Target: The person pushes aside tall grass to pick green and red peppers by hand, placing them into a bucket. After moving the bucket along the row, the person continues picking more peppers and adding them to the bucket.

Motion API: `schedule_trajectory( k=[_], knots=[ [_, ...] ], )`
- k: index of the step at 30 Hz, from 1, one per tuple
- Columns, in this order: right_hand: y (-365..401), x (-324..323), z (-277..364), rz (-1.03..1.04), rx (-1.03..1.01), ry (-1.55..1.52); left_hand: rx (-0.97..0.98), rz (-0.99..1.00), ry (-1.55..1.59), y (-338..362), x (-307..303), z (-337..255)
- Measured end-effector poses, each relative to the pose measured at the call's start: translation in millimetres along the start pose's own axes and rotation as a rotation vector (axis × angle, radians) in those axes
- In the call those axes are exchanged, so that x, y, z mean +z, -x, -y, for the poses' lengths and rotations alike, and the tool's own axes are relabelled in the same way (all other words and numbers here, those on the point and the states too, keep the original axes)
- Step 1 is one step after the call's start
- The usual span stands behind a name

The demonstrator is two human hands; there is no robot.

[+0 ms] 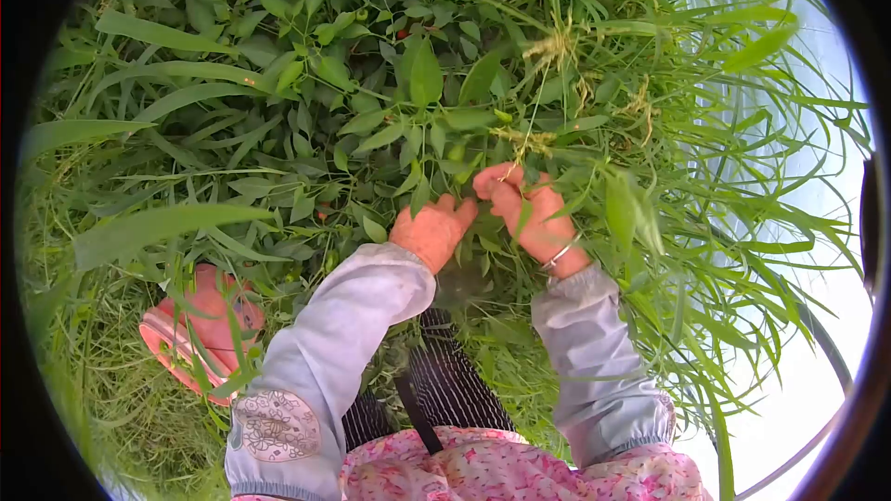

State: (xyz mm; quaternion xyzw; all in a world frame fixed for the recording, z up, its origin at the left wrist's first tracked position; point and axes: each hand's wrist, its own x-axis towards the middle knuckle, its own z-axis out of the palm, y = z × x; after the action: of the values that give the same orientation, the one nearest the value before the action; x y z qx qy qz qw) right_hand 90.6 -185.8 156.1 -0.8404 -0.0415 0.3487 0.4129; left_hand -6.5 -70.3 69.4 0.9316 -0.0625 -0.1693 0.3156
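Observation:
Green leafy plants (426,74) with a few small red spots among the leaves fill the upper middle of the view. My left hand (433,230) reaches into the foliage from below, its fingers bent and their tips partly hidden by leaves. Close beside it on the right, my right hand (531,213) has its thumb and fingers curled together at a thin stem, and what lies between them is too small to name. A silver bracelet (561,254) circles the right wrist. Pale sleeves cover both forearms.
At the lower left, a pink container (212,315) lies in the grass. Long grass blades (742,162) rise on the right and overhang on the left. Below the hands are dark striped trousers (455,371) and a pink patterned garment (520,468).

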Motion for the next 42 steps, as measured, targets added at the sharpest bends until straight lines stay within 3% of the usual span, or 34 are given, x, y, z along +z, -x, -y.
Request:
schedule_trajectory(
  k=[6, 10, 11, 14, 15, 19, 21, 23, 26, 27, 29, 32, 34, 35, 38, 42],
  knots=[
    [-58.5, -7.4, -52.8, -0.026, -0.199, 0.844, -0.012, 0.014, -0.106, 10.4, -9.9, -10.9],
    [-63.7, -11.2, -55.0, 0.231, 0.043, 0.895, 0.001, 0.062, -0.148, 16.2, -4.0, -9.7],
    [-59.0, -7.1, -61.7, 0.072, 0.052, 0.968, -0.001, 0.080, -0.149, 15.5, -5.4, -10.4],
    [-70.2, 2.6, -76.3, -0.136, 0.078, 1.087, -0.055, 0.035, -0.144, 16.8, -7.5, -11.5],
    [-77.0, 0.3, -80.8, -0.127, -0.013, 0.920, -0.056, 0.040, -0.133, 17.4, -9.5, -10.4],
    [-69.3, -5.4, -74.1, -0.274, -0.225, 1.156, -0.024, 0.063, -0.115, 17.6, -20.0, -6.2],
    [-88.1, -1.6, -94.1, -0.313, -0.309, 0.683, 0.003, 0.060, -0.112, 19.8, -27.9, -3.7],
    [-82.9, -16.1, -104.2, -0.225, -0.258, 0.985, 0.051, 0.006, -0.090, 22.7, -28.1, 4.9],
    [-51.9, -19.4, -58.4, -0.169, -0.127, 0.823, 0.118, -0.039, -0.062, 30.1, -28.8, 19.2],
    [-47.7, -23.2, -58.7, -0.092, -0.064, 0.635, 0.124, -0.021, -0.055, 32.7, -32.6, 22.1],
    [-51.0, -25.6, -108.0, -0.023, -0.016, -0.319, 0.151, -0.010, -0.047, 39.6, -34.2, 29.5],
    [-13.3, -29.6, -52.6, -0.083, 0.088, -0.324, 0.140, 0.022, -0.068, 45.7, -35.3, 34.5],
    [8.1, -30.2, -47.5, -0.051, 0.184, -0.629, 0.141, 0.018, -0.082, 47.6, -31.7, 36.2],
    [17.6, -27.3, -45.2, 0.030, 0.198, -0.639, 0.136, 0.025, -0.096, 48.0, -35.7, 33.7],
    [45.7, -21.6, -48.2, 0.002, 0.268, -0.623, 0.151, 0.004, -0.089, 47.6, -39.0, 33.1],
    [72.1, -16.3, -34.7, 0.089, 0.108, -0.436, 0.164, -0.021, -0.064, 47.4, -39.5, 33.0]
  ],
)
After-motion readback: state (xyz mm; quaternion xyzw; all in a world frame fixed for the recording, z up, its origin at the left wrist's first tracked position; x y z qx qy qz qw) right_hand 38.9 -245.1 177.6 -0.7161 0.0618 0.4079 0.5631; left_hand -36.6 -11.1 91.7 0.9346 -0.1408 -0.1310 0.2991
